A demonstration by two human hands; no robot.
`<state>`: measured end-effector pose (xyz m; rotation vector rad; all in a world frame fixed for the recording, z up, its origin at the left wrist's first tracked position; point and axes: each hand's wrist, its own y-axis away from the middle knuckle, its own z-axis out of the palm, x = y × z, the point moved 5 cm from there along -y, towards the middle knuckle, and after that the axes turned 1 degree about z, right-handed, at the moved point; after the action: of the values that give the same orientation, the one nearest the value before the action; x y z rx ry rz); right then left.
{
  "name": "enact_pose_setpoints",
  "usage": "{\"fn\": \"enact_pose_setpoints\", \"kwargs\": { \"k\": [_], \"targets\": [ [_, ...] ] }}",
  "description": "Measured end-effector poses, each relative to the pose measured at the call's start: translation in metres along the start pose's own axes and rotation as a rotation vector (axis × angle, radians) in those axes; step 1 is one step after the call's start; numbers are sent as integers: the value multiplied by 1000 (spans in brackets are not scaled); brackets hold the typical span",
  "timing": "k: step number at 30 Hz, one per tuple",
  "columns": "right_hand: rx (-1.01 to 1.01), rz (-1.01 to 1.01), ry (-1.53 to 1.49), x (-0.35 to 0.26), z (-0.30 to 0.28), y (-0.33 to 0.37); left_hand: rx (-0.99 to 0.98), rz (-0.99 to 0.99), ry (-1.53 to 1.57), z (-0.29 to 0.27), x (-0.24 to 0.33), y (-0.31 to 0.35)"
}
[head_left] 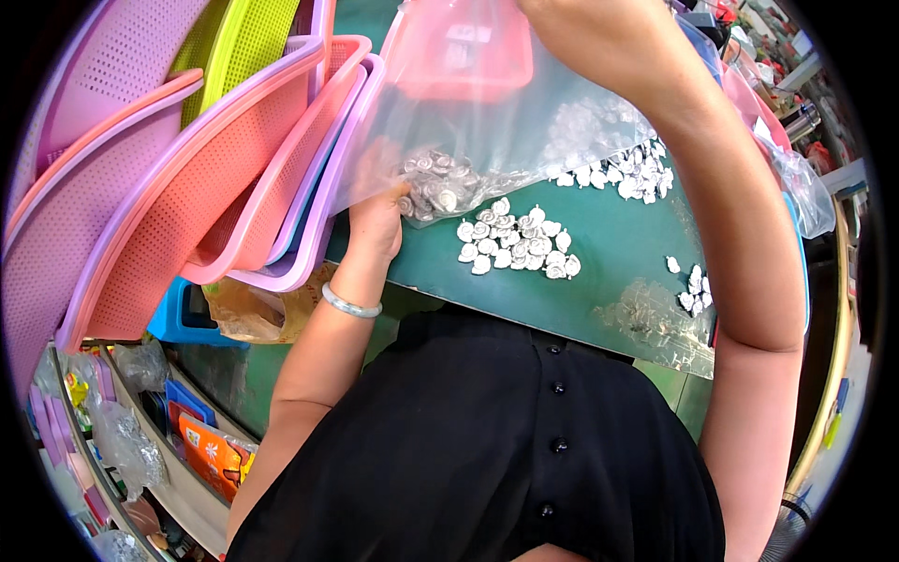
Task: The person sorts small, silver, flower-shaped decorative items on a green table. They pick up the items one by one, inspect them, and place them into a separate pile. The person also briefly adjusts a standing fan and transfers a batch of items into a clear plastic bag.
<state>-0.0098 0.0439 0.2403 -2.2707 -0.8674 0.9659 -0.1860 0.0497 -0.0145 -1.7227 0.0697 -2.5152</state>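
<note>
A large clear plastic bag (524, 122) is stretched over the green table, with several silvery rose-shaped pieces (440, 183) gathered in its lower left corner. My left hand (377, 220), below a pale bangle, is closed on that corner, its thumb against the pieces and its other fingers partly behind the film. At the top edge my right hand (571, 19) is raised by the bag's upper part; its fingers lie outside the picture. Loose white rose-shaped pieces (520, 242) lie in a pile just right of my left hand.
More white pieces (641, 176) lie farther right, and a small group (695, 290) sits near the table's right edge. A pink tray (464, 56) shows through the bag. Stacked perforated plastic baskets (215, 178) crowd the left. Shelves with packages (211, 450) stand lower left.
</note>
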Motion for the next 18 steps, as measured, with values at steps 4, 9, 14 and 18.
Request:
{"fn": "enact_pose_setpoints", "kwargs": {
  "k": [4, 9, 14, 18],
  "targets": [
    [84, -93, 91, -1, -7, -3, -25, -32, -115, 10, 13, 6],
    [-100, -52, 70, -33, -27, -1, -80, -2, -282, 15, 17, 9],
    [-7, -222, 118, -25, -19, -12, -113, 92, -454, 4, 6, 9],
    [-91, -305, 222, -51, -32, -10, -111, 166, -449, 9, 4, 7]
  ]
}}
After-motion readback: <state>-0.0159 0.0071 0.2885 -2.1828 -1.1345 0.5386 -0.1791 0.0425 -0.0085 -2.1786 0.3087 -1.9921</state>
